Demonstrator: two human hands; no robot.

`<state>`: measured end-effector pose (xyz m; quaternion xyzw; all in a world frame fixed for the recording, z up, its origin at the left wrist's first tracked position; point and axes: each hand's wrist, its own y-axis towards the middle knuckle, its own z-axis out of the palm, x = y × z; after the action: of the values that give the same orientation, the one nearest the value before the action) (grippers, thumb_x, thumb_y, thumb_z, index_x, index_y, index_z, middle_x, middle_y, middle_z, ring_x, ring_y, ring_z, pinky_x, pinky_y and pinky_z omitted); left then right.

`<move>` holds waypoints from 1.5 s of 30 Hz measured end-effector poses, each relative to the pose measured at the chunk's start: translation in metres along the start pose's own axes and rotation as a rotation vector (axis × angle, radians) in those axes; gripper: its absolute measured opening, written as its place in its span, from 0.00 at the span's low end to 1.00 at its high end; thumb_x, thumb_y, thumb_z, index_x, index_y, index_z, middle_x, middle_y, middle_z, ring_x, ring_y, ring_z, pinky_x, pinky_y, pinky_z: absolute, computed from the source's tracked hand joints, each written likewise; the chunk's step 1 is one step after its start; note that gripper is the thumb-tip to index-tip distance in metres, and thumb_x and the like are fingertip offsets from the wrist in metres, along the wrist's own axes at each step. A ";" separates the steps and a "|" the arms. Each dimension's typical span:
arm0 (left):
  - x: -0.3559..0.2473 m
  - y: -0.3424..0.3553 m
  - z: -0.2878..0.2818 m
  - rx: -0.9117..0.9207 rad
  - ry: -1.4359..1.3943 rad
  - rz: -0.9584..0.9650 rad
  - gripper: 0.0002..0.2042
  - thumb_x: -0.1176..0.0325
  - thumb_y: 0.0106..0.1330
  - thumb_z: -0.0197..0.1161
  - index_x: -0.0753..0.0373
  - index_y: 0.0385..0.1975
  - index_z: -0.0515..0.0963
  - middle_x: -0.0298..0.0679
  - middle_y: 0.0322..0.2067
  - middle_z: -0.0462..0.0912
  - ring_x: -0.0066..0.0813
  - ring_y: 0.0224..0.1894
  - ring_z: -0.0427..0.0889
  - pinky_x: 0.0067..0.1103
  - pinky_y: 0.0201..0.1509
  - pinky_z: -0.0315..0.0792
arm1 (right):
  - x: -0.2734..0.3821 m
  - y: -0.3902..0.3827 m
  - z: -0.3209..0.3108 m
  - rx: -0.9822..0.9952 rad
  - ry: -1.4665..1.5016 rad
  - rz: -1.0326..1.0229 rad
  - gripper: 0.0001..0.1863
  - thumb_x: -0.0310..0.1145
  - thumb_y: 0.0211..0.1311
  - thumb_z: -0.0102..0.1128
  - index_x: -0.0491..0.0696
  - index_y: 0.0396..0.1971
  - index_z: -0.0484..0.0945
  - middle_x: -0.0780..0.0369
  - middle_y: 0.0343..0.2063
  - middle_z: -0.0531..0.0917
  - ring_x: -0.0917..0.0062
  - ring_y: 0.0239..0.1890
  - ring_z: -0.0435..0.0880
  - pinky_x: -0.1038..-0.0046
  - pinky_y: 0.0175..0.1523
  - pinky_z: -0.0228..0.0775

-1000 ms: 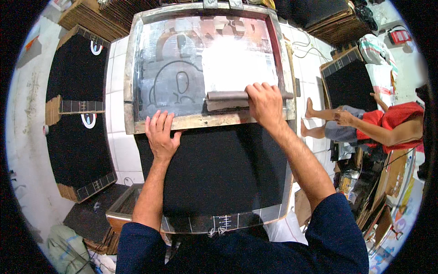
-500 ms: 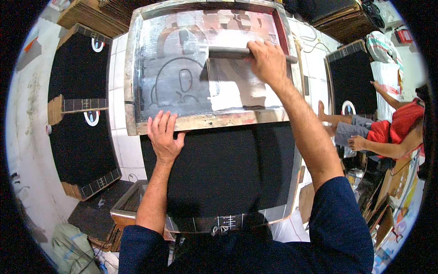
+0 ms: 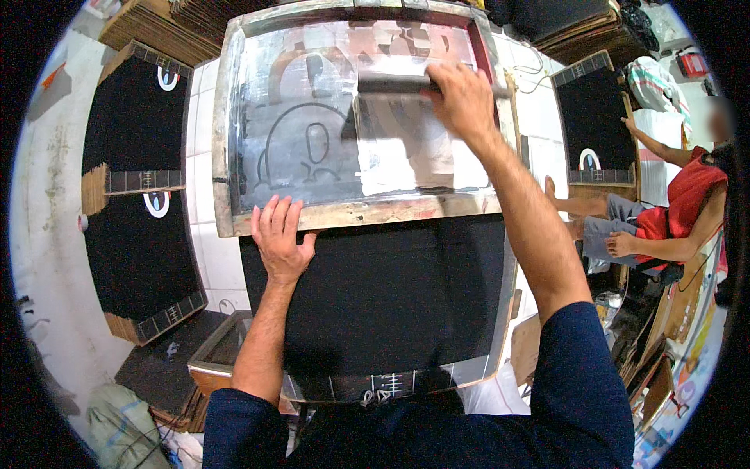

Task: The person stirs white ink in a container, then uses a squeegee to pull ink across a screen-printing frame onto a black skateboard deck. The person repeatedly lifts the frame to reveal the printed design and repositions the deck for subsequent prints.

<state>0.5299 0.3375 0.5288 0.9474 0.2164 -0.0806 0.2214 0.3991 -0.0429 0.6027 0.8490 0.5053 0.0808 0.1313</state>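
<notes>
A wooden-framed printing screen (image 3: pixel 359 213) lies over the far part of a black sheet (image 3: pixel 391 297) on the board before me. Its mesh has a curved outline figure on the left and a bright white patch on the right. My right hand (image 3: pixel 462 100) is closed around the dark bar-shaped handle of a squeegee (image 3: pixel 394 84), which lies crosswise on the right half of the mesh; the hand is slightly blurred. My left hand (image 3: pixel 280 238) grips the near rail of the screen, fingers laid over the wood and thumb on the near side.
At left lie black panels (image 3: pixel 141 250) with white ring marks. Stacked brown sheets (image 3: pixel 164 30) stand at the far left, with another stack (image 3: pixel 558 31) far right. A person in red (image 3: pixel 691 203) sits at right, one hand by another black panel (image 3: pixel 595 117). A wooden box frame (image 3: pixel 219 344) stands near left.
The squeegee and my right hand have shifted slightly away from me. My left hand stays on the rail. At right, the black panel beside the other person has moved away and leftward.
</notes>
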 end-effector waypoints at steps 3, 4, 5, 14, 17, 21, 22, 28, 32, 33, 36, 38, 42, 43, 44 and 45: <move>0.000 0.000 0.000 0.012 0.004 -0.002 0.33 0.68 0.45 0.72 0.59 0.58 0.77 0.39 0.60 0.77 0.44 0.70 0.69 0.49 0.77 0.53 | -0.002 0.009 0.010 -0.115 0.027 -0.028 0.11 0.30 0.55 0.68 0.54 0.39 0.81 0.63 0.35 0.85 0.65 0.46 0.85 0.58 0.48 0.71; 0.000 -0.001 0.000 0.013 0.008 -0.003 0.33 0.68 0.45 0.72 0.58 0.58 0.77 0.39 0.60 0.77 0.44 0.70 0.69 0.49 0.77 0.53 | 0.002 0.001 0.007 -0.067 0.017 -0.009 0.11 0.30 0.55 0.68 0.53 0.39 0.80 0.63 0.35 0.85 0.65 0.45 0.84 0.58 0.48 0.71; 0.000 -0.001 0.001 0.011 0.009 -0.005 0.33 0.68 0.45 0.72 0.58 0.58 0.77 0.39 0.61 0.77 0.43 0.70 0.69 0.49 0.77 0.52 | 0.008 -0.011 0.002 -0.042 0.003 0.003 0.10 0.30 0.55 0.67 0.53 0.38 0.80 0.63 0.34 0.84 0.65 0.44 0.84 0.58 0.47 0.71; -0.001 0.000 0.001 0.002 -0.017 0.005 0.34 0.68 0.46 0.72 0.58 0.60 0.76 0.39 0.61 0.77 0.42 0.70 0.69 0.48 0.78 0.52 | 0.062 -0.135 -0.038 0.019 0.029 0.032 0.11 0.26 0.50 0.65 0.53 0.35 0.78 0.67 0.31 0.78 0.69 0.38 0.79 0.64 0.45 0.66; -0.001 0.000 0.001 -0.010 -0.015 0.007 0.34 0.68 0.46 0.72 0.58 0.60 0.76 0.39 0.61 0.77 0.42 0.70 0.69 0.48 0.78 0.52 | 0.063 -0.141 -0.033 -0.035 0.055 0.031 0.11 0.23 0.51 0.61 0.53 0.35 0.79 0.66 0.30 0.77 0.69 0.37 0.78 0.65 0.45 0.66; 0.001 -0.002 0.001 -0.005 -0.006 0.008 0.34 0.68 0.46 0.72 0.59 0.59 0.76 0.39 0.61 0.77 0.42 0.70 0.69 0.47 0.78 0.52 | 0.066 -0.145 -0.034 -0.039 0.069 0.008 0.11 0.24 0.51 0.62 0.53 0.35 0.78 0.66 0.30 0.77 0.69 0.38 0.78 0.65 0.45 0.66; 0.001 -0.002 0.002 -0.008 -0.005 0.013 0.34 0.68 0.46 0.72 0.59 0.59 0.76 0.39 0.61 0.77 0.42 0.70 0.69 0.47 0.78 0.52 | 0.066 -0.146 -0.035 -0.041 0.060 0.008 0.11 0.24 0.51 0.63 0.52 0.36 0.78 0.66 0.31 0.78 0.69 0.38 0.79 0.65 0.46 0.66; -0.006 0.007 -0.006 -0.027 0.013 0.029 0.33 0.68 0.45 0.73 0.58 0.58 0.77 0.39 0.59 0.78 0.40 0.66 0.72 0.45 0.77 0.54 | 0.060 -0.142 -0.041 0.014 0.074 -0.001 0.11 0.23 0.55 0.62 0.52 0.38 0.79 0.65 0.32 0.79 0.68 0.41 0.79 0.64 0.49 0.66; -0.008 0.024 -0.027 0.092 -0.033 0.052 0.27 0.66 0.47 0.75 0.59 0.52 0.80 0.39 0.50 0.82 0.41 0.57 0.77 0.41 0.68 0.61 | 0.058 -0.144 -0.048 -0.069 0.250 0.024 0.11 0.24 0.55 0.62 0.51 0.39 0.80 0.64 0.34 0.81 0.68 0.42 0.80 0.64 0.50 0.67; -0.007 0.029 -0.033 0.146 -0.054 0.060 0.26 0.65 0.48 0.76 0.59 0.50 0.81 0.38 0.47 0.83 0.41 0.54 0.78 0.40 0.66 0.63 | 0.058 -0.144 -0.051 -0.098 0.226 0.007 0.12 0.23 0.56 0.62 0.52 0.40 0.80 0.63 0.34 0.81 0.67 0.42 0.81 0.63 0.50 0.67; -0.006 0.039 -0.047 0.086 -0.072 0.134 0.24 0.60 0.49 0.78 0.60 0.46 0.82 0.38 0.43 0.83 0.41 0.49 0.79 0.37 0.58 0.64 | 0.056 -0.135 -0.062 -0.124 0.140 0.061 0.13 0.23 0.56 0.62 0.53 0.41 0.81 0.63 0.36 0.83 0.66 0.44 0.82 0.61 0.50 0.67; -0.008 0.040 -0.052 0.109 -0.077 0.125 0.24 0.59 0.49 0.79 0.60 0.45 0.82 0.38 0.42 0.83 0.40 0.47 0.79 0.36 0.56 0.64 | 0.050 -0.121 -0.068 0.077 0.113 0.109 0.15 0.23 0.55 0.63 0.54 0.42 0.82 0.63 0.37 0.84 0.66 0.44 0.82 0.60 0.50 0.68; -0.012 0.040 -0.052 0.104 -0.085 0.123 0.25 0.58 0.49 0.79 0.61 0.45 0.82 0.38 0.42 0.83 0.40 0.48 0.79 0.36 0.56 0.64 | 0.032 -0.091 -0.075 0.127 0.197 0.025 0.16 0.25 0.52 0.69 0.51 0.43 0.81 0.62 0.37 0.85 0.64 0.45 0.82 0.59 0.49 0.68; -0.012 0.041 -0.051 0.098 -0.087 0.123 0.25 0.58 0.49 0.79 0.61 0.46 0.82 0.38 0.42 0.83 0.40 0.48 0.79 0.36 0.56 0.64 | 0.030 -0.089 -0.075 0.137 0.208 0.029 0.16 0.26 0.52 0.70 0.51 0.43 0.81 0.61 0.37 0.85 0.63 0.46 0.82 0.59 0.49 0.68; -0.012 0.040 -0.051 0.098 -0.087 0.118 0.24 0.58 0.49 0.79 0.61 0.46 0.82 0.38 0.42 0.83 0.40 0.48 0.79 0.36 0.56 0.64 | 0.029 -0.090 -0.075 0.172 0.225 0.029 0.16 0.26 0.52 0.70 0.50 0.43 0.81 0.61 0.37 0.85 0.63 0.46 0.82 0.59 0.50 0.69; -0.012 0.040 -0.051 0.098 -0.088 0.113 0.24 0.58 0.49 0.79 0.61 0.46 0.82 0.39 0.42 0.83 0.40 0.48 0.79 0.36 0.56 0.64 | 0.029 -0.092 -0.075 0.201 0.224 0.029 0.17 0.26 0.52 0.70 0.50 0.43 0.81 0.61 0.37 0.85 0.63 0.46 0.82 0.58 0.50 0.69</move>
<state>0.5403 0.3235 0.5921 0.9634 0.1484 -0.1198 0.1882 0.3157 0.0351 0.6466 0.8506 0.5102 0.1260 -0.0130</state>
